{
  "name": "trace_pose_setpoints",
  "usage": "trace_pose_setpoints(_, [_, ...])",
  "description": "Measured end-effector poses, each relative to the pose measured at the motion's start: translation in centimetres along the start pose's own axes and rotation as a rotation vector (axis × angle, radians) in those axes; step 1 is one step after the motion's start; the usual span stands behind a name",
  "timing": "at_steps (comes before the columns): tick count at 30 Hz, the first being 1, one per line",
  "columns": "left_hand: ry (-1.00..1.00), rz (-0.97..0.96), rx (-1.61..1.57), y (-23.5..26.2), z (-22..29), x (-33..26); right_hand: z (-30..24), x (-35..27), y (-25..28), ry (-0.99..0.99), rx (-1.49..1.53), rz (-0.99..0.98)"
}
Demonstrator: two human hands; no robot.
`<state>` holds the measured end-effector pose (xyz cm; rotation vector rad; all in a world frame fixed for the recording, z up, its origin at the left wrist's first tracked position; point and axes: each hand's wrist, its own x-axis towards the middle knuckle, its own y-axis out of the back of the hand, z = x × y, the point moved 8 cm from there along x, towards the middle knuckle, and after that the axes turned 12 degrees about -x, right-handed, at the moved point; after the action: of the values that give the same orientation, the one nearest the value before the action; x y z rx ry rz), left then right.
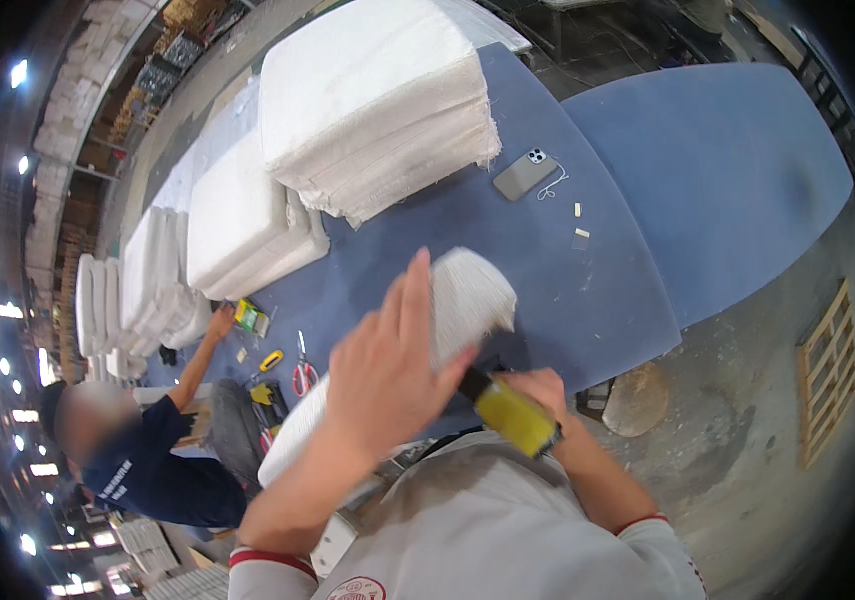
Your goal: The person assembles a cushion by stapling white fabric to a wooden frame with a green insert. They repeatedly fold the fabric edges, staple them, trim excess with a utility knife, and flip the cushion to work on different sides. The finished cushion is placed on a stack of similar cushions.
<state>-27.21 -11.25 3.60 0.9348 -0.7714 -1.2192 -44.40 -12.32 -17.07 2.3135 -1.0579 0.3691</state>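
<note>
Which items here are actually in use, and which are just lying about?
In use: white fabric bundle under the left hand; yellow-handled tool gripped by the right hand.

Lying about: phone, red scissors, yellow cutter, fabric stacks, pallet.

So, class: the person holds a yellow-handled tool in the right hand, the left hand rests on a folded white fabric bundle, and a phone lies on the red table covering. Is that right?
Not quite. In the head view the table covering under the phone is blue, not red. The rest stands: the right hand holds the yellow-handled tool, and the left hand rests on the folded white fabric bundle.
</note>
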Motion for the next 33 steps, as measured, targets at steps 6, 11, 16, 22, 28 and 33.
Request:
trace_pose_setpoints(6, [0.052, 0.064, -0.081, -1.9, 2.9, -3.8, -2.3, -3.6, 2.9, 0.066, -0.136, 0.174])
trace_pose_setpoints(11, [0.015, 0.079, -0.038, -2.0, 3.0, -3.2, -1.1, -4.7, 1.8, 0.020, -0.054, 0.076])
trace_pose_setpoints(16, [0.041, 0.084, -0.047, -1.0, 0.7, -1.2, -2.2, -1.2, 1.2, -0.038, -0.119, 0.159])
trace_pose_setpoints(22, [0.073, -0.065, -0.087, 2.1, -4.9, 3.9, -4.4, 6.9, -0.6, -0.173, 0.084, 0.074])
trace_pose_setpoints(28, [0.130, -0.179, -0.387, 3.3, -15.0, 9.5, -4.5, 13.3, -4.3, -0.190, 0.126, 0.133])
trace_pose_setpoints(33, [-0.003, -0.147, -0.178, 3.5, -15.0, 10.3, -3.0, 15.5, -6.1, -0.316, 0.181, 0.158])
